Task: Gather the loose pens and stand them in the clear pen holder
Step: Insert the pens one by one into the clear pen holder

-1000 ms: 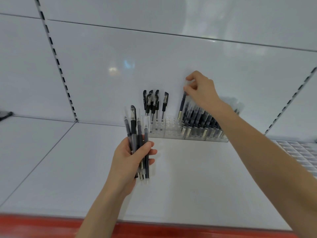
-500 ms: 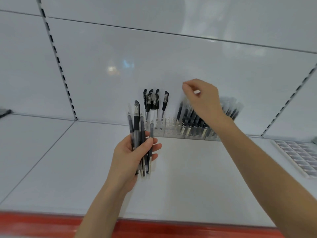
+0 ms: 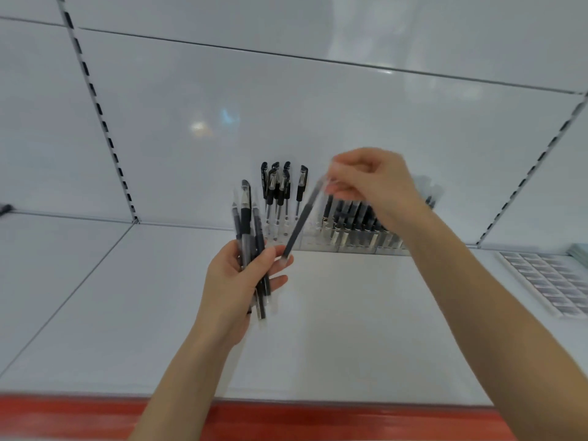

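My left hand (image 3: pixel 234 283) is closed around a bundle of black pens (image 3: pixel 249 237) held upright above the white shelf. Pinched at its top end in my right hand (image 3: pixel 380 183) is a single pen (image 3: pixel 304 218), blurred by motion; it slants down to the left and its lower tip is at the left hand's fingertips. Behind both hands, against the back wall, stands the clear pen holder (image 3: pixel 313 240). Several capped pens (image 3: pixel 281 189) stand in its left part and a dense row of pens (image 3: pixel 356 218) fills its right part, partly hidden by my right wrist.
The white shelf (image 3: pixel 350 313) has a red front edge (image 3: pixel 286 418). A flat white tray of small cells (image 3: pixel 547 281) lies at the right. Slotted uprights (image 3: pixel 98 113) run up the back wall. A dark object (image 3: pixel 4 207) shows at the far left edge.
My right hand has left the row in the holder and come toward my left hand, where it now holds one pen pulled out of the bundle. The left hand rose slightly.
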Demonstrator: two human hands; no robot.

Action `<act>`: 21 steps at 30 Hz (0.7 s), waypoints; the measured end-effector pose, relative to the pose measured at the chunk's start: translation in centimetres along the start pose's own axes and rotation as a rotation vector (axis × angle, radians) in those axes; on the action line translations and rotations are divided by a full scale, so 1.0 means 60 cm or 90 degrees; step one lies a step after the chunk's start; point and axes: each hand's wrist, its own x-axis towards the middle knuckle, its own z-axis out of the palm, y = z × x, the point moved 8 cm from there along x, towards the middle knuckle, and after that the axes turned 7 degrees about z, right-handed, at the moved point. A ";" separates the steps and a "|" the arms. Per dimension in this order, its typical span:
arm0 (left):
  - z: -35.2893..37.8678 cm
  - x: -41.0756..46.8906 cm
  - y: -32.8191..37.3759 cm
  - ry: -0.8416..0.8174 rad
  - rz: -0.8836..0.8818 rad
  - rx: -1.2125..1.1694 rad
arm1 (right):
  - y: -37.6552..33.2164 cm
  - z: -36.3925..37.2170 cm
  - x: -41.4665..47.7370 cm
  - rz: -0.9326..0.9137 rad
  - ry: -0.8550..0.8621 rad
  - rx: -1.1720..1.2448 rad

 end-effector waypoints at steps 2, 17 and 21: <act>-0.014 0.000 -0.002 0.020 -0.006 0.001 | -0.016 -0.042 0.016 -0.062 0.104 -0.008; -0.016 -0.001 -0.013 0.026 -0.017 0.043 | 0.009 -0.030 0.064 -0.215 0.197 -0.428; -0.011 -0.002 -0.013 0.015 -0.021 0.030 | 0.010 -0.002 0.070 -0.243 0.175 -0.597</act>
